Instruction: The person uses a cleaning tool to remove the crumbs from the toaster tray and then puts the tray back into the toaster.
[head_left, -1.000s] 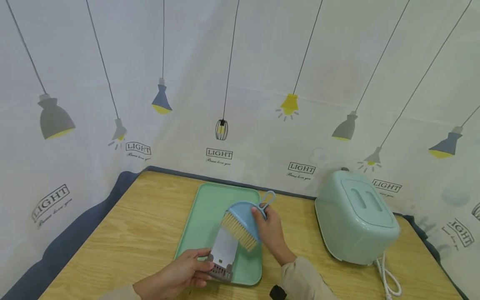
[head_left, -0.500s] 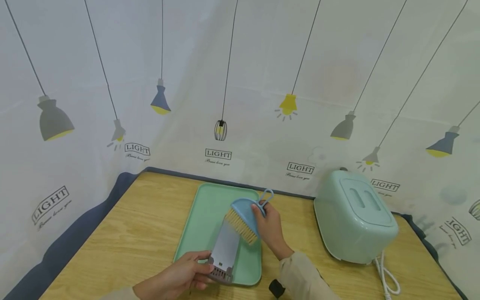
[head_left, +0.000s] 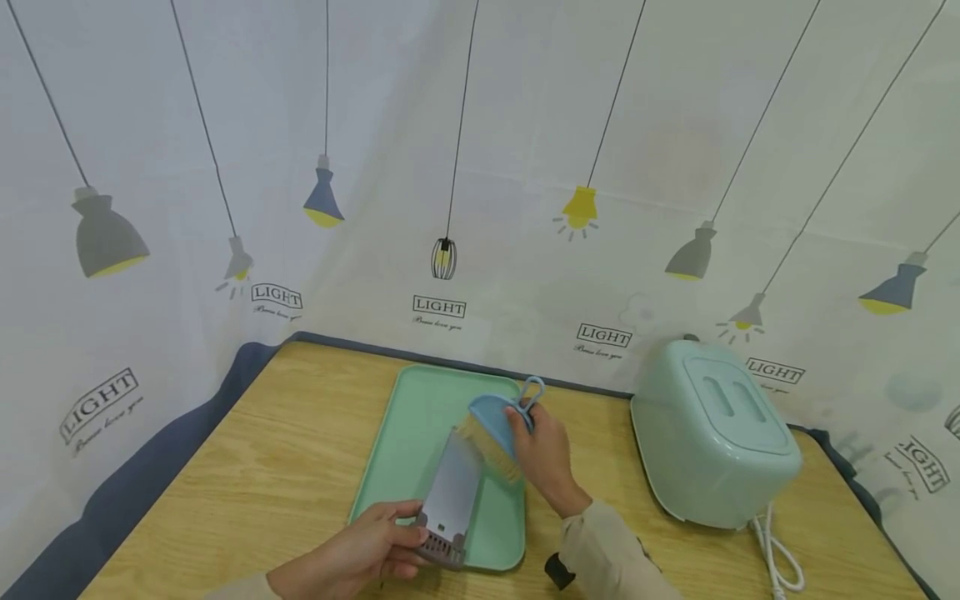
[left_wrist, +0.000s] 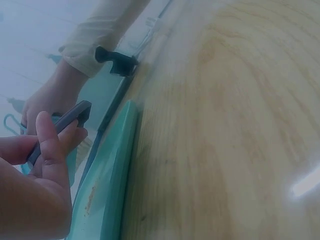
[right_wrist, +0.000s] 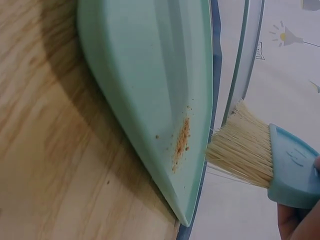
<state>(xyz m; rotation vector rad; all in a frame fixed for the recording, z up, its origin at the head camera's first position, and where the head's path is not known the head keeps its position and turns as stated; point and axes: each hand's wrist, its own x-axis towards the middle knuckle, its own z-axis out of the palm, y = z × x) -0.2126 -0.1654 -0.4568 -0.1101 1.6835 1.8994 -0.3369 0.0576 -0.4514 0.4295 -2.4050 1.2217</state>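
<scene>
My left hand [head_left: 375, 533] grips the grey slotted end of a flat metal crumb tray [head_left: 453, 483], thumb on top, and holds it slanted above a mint-green serving tray [head_left: 405, 417]. In my right hand [head_left: 546, 458] is a small blue hand brush [head_left: 491, 414] with cream bristles and a loop handle. Its bristles, blurred in the head view, are at the crumb tray's far right edge. The right wrist view shows the bristles [right_wrist: 242, 145] right by that plate's edge. Below them, a patch of brown crumbs [right_wrist: 182, 142] lies on the green tray.
A mint-green toaster [head_left: 712, 442] stands at the right of the wooden table [head_left: 277, 450], its white cord [head_left: 776, 554] trailing toward the front. Behind the table hangs a white cloth [head_left: 510, 167] printed with lamps. A dark band [head_left: 558, 572] shows near the right sleeve.
The brush has moved a little up and to the right across the crumb tray, and its bristles are now blurred. The left hand keeps its grip, nearly still.
</scene>
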